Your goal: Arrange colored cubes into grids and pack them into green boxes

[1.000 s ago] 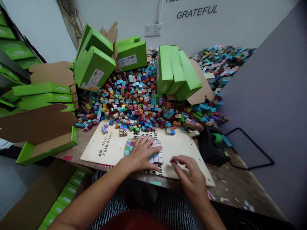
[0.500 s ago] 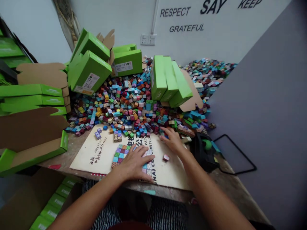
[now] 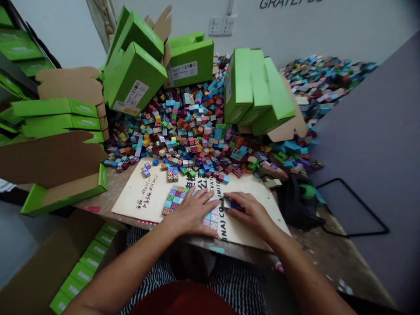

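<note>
A mosaic of small patterned blocks (image 3: 174,197) lies flat on the cardboard sheet (image 3: 126,202), the left hand (image 3: 196,213) spread over it. The blocks look light and stiff but apparently loose (lifting by one corner might scatter them), so opposite outer edges, squeezed inward, seem the best hold. At three o'clock from it, the right hand (image 3: 248,212) pinches a dark blue piece (image 3: 235,205). Toward twelve, a block pile (image 3: 193,118) covers the tabletop (image 3: 315,249).
</note>
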Demonstrator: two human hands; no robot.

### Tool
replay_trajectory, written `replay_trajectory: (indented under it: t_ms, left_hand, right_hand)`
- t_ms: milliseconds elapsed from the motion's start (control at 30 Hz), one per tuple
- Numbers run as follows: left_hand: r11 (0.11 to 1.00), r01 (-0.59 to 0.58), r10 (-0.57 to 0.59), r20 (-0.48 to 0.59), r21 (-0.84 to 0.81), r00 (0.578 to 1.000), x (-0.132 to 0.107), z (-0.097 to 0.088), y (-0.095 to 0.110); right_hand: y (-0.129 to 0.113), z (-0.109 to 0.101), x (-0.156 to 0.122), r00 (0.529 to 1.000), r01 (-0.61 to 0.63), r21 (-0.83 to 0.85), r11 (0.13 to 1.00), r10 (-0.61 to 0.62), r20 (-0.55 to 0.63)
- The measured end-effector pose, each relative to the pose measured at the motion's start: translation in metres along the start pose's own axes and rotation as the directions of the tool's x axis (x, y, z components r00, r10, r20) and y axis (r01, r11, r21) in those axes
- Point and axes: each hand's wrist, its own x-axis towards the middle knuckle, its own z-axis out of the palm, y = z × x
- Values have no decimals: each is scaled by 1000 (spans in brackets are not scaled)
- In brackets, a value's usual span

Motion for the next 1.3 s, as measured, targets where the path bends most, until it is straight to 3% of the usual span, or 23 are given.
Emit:
replay_trajectory:
  t_ms: [200,333,567,733,1033,1167,1300]
  left_hand:
    - [1000,24,-23,-27,18,999,0,0,2]
    - [998,39,-38,-28,54,999,0,-3,3]
    - [998,41,-40,-26,41,999,0,-1,2]
    - [998,35,-33,-40,58,999,0,-1,2]
    - [998,48,-47,-32,46,998,-1,-1,2]
    - [999,43,-42,-42,34,998,-1,1,0]
    - [999,44,-44,-47,15,998,-1,2,0]
  right_hand:
    - [-16,16,2,993,-99,54,994,102,-60]
    - [-21,18,3,993,-74,10,997,74,-95]
    - [-13,9,-2,997,-58,68,996,61,-38]
    - [-9,11,-14,989,-86,-38,996,81,-127]
    - [-11,8,-15,970,-210,264,941,234,-62]
    - [-17,12,-34,922,-268,386,883,352,-163]
    - [-28,11,-42,901,-236,344,909,337,-274]
